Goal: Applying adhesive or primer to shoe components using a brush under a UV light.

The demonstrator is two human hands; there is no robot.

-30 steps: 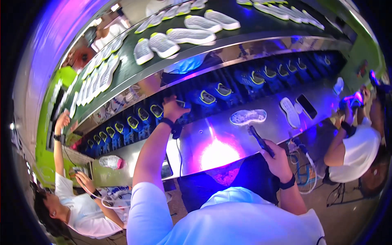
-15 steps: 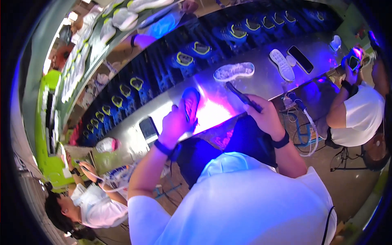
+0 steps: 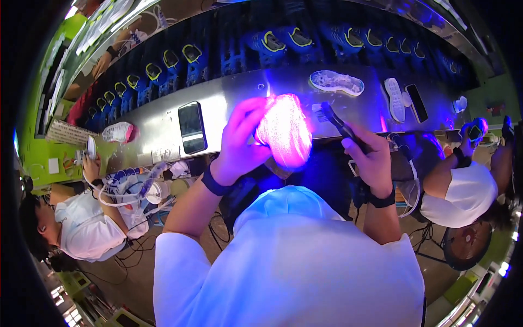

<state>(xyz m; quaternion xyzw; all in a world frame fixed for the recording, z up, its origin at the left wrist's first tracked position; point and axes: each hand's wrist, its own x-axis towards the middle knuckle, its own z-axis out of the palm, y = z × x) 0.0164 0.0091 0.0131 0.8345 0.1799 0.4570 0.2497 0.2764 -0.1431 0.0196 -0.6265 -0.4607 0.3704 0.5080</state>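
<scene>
My left hand point(image 3: 237, 144) grips a shoe upper point(image 3: 286, 131) above the near edge of the metal bench. Bright pink-violet light washes out most of its surface. In my right hand point(image 3: 371, 161) is a brush point(image 3: 339, 121) with a dark handle, its bristle end pointing up and left, apart from the shoe. Beyond the brush a white shoe sole point(image 3: 336, 83) lies with its hollow inner side up, whitish patches inside.
Another white sole point(image 3: 394, 101) lies beside a black phone point(image 3: 416, 103); a second phone point(image 3: 192, 128) is left on the metal bench point(image 3: 158, 125). Blue shoes with yellow-green collars point(image 3: 192, 53) line a dark conveyor behind. Co-workers in white shirts sit left point(image 3: 90, 226) and right point(image 3: 460, 193).
My left hand has lifted and turned the shoe upper, bringing it under the bright light nearer the brush. My right hand keeps the brush. The whole view has shifted.
</scene>
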